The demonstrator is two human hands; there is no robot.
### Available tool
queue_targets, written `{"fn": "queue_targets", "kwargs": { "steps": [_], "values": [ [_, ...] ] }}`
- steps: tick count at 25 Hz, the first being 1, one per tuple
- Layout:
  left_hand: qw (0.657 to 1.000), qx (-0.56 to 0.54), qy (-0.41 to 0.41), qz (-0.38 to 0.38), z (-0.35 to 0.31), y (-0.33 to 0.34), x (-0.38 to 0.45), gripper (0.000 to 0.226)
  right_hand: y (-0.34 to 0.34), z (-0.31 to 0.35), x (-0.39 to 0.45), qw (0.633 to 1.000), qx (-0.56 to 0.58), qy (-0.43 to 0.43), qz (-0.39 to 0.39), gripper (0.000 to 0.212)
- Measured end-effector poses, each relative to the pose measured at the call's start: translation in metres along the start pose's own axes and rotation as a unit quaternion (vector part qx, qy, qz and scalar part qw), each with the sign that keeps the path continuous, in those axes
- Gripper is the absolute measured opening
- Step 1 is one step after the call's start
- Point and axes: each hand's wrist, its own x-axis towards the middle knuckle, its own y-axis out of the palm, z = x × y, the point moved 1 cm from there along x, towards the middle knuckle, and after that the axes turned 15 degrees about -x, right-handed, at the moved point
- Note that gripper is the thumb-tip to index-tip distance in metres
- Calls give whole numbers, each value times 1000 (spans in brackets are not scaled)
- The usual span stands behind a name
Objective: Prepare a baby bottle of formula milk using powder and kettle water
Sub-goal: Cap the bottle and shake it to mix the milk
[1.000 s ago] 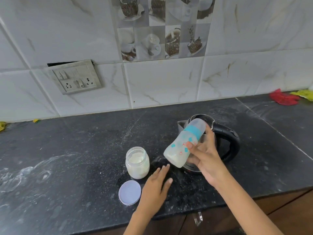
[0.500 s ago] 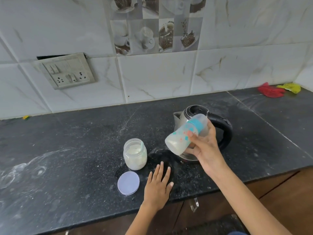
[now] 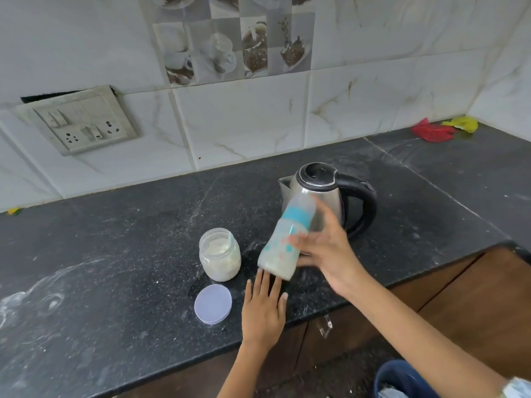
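My right hand [image 3: 327, 251] grips a capped baby bottle [image 3: 284, 239] with a teal collar and milky liquid inside. The bottle is tilted, its top leaning toward the steel kettle [image 3: 319, 193] with the black handle just behind it, and looks motion-blurred. My left hand [image 3: 264, 308] lies flat on the black counter [image 3: 115, 254] with fingers spread, just below the bottle's base. To the left stands an open glass jar of white powder [image 3: 219, 255] with a scoop handle inside. The jar's pale round lid [image 3: 213, 303] lies flat in front of it.
A tiled wall with a switch and socket plate [image 3: 80, 122] rises behind the counter. Red and yellow cloths [image 3: 442, 129] lie at the back right corner. White powder smears mark the counter's left side. The counter's front edge runs by my left wrist, with brown cabinets below.
The bottle has dropped lower and nearer my left hand, still tilted in my right hand. My left hand has flattened on the counter. The camera has tilted, showing more of the kettle.
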Motion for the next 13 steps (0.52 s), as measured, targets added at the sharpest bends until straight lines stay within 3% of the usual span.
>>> {"fn": "queue_targets", "kwargs": {
  "steps": [2, 5, 8, 11, 13],
  "values": [
    [1000, 1, -1, -16, -2, 1, 0, 46, -3, 4, 1, 1000, 8, -7, -13, 91],
    [999, -24, 19, -21, 0, 3, -3, 45, -1, 2, -3, 999, -36, -5, 29, 94],
    [1000, 0, -1, -20, -1, 2, 0, 45, -7, 1, -1, 1000, 3, -14, -11, 94],
    [1000, -20, 12, -20, 0, 4, -2, 42, -3, 2, -3, 999, -30, -4, 36, 94],
    [1000, 1, 0, -15, 1, 2, 0, 43, -5, 1, -1, 1000, -3, -19, 2, 89]
  ]
}}
